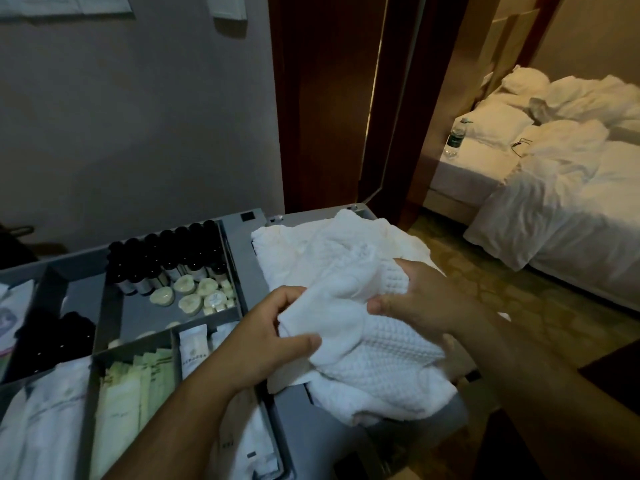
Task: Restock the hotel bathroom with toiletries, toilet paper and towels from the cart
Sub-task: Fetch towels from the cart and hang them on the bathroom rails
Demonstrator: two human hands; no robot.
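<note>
In the head view, we see both hands on a white waffle-weave towel (377, 358). It lies bunched on top of a pile of white linen (311, 244) that fills the right-hand section of the grey cart (246, 271). Our left hand (277, 337) has its fingers curled and pinches the towel's near left edge between thumb and fingers. Our right hand (420, 299) grips a fold from the right side, fingers closed into the cloth.

Left of the linen, the cart's divided tray holds a row of dark bottles (169, 258) along the back, with round wrapped soaps (189, 301) just in front of them. Nearer us are pale green sachets (138, 386) standing in 1 compartment and white packets (194, 348) in the next.

Through the dark wooden doorway (325, 98) at right we see an unmade bed (571, 209) with rumpled white bedding and a water bottle (454, 138) on its corner.
</note>
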